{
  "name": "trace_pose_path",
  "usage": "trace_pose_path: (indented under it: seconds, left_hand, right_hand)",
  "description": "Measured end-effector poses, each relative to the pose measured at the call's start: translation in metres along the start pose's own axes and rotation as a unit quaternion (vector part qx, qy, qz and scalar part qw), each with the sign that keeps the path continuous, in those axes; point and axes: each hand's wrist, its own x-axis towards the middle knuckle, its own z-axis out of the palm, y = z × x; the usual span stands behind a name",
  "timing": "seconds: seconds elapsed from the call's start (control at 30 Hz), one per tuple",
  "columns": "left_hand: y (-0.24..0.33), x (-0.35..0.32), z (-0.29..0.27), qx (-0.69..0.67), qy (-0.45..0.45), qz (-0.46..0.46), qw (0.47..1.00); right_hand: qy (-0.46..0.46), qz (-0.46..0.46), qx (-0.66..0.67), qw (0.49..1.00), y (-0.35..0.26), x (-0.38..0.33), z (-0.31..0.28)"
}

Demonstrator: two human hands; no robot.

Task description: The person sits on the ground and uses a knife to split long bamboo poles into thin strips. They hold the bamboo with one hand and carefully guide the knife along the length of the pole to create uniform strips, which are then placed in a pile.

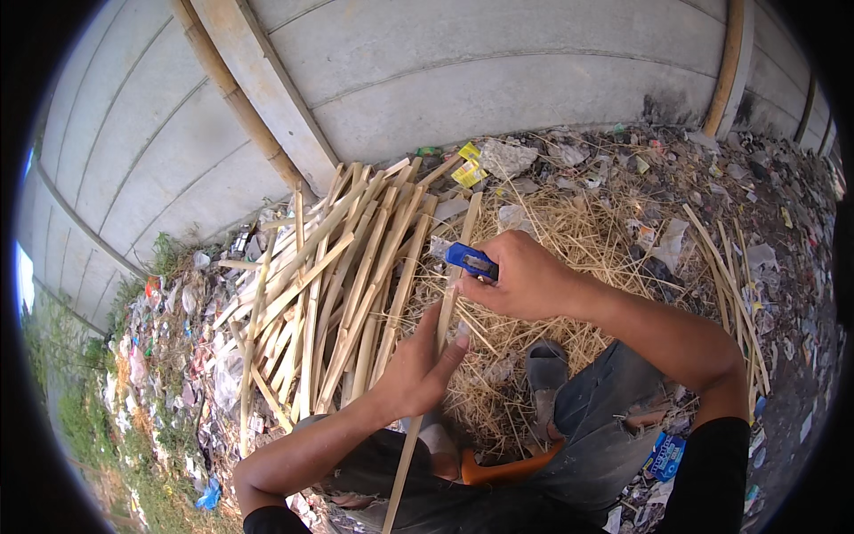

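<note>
A long, pale bamboo strip slants up from between my legs, past both hands, to a point over the heap. Around its middle, my left hand is closed, with the thumb along the near side. My right hand grips a blue box cutter just above the left hand. The cutter lies across the strip near its upper end, its blade end toward the left. Whether the edge bites into the strip cannot be made out. Left of my hands lies a pile of split bamboo strips.
Thin bamboo shavings cover the ground ahead and between my feet. A few longer strips lie at the right. Litter and rubble reach the concrete wall. Below me is an orange seat; a grey sandal is on one foot.
</note>
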Motion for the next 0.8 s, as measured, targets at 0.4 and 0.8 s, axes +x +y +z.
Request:
trace_pose_path:
  seconds: [0.4,0.8]
  left_hand:
    - [-0.005,0.005,-0.023,-0.340,-0.034,-0.020,0.939]
    - [-0.002,0.002,-0.020,-0.309,-0.005,-0.025,0.951]
  right_hand:
    - [0.081,0.002,-0.007,0.997,0.000,-0.002,-0.013]
    - [-0.087,0.003,-0.141,0.986,-0.014,-0.011,0.003]
